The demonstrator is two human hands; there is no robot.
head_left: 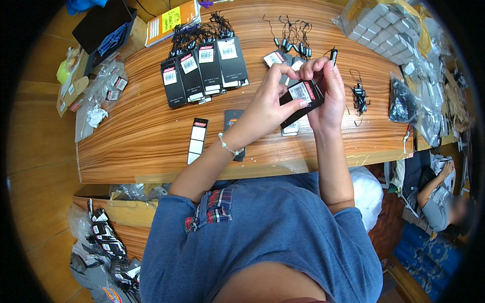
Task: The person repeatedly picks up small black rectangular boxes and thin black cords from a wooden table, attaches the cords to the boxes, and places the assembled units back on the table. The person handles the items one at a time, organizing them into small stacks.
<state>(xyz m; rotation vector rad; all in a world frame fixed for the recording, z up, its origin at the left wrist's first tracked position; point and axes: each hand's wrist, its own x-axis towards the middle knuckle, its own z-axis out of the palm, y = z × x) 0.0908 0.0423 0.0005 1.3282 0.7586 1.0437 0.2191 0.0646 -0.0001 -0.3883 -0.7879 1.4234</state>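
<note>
Over the table, my left hand [273, 98] is closed on a black hang tag [289, 116] with a white barcode sticker, its thumb across the tag's face. My right hand [328, 101] meets the tag's upper end and pinches a thin black hang-tag string, whose small black tab [334, 56] sticks up past the fingertips. Behind and under the hands lie more tags [273, 59], partly hidden. Corded black tabs [298, 43] lie beyond them, and another bunch of strings [360, 98] is right of my right hand. Dark tags [233, 117] show beneath my left forearm.
Overlapping rows of stringed black tags [202, 70] lie at the back left. A single tag with white panels [197, 140] is near the front edge. Small white boxes [376, 28] and plastic bags [402, 103] line the right side. A co-worker [439, 197] is at lower right.
</note>
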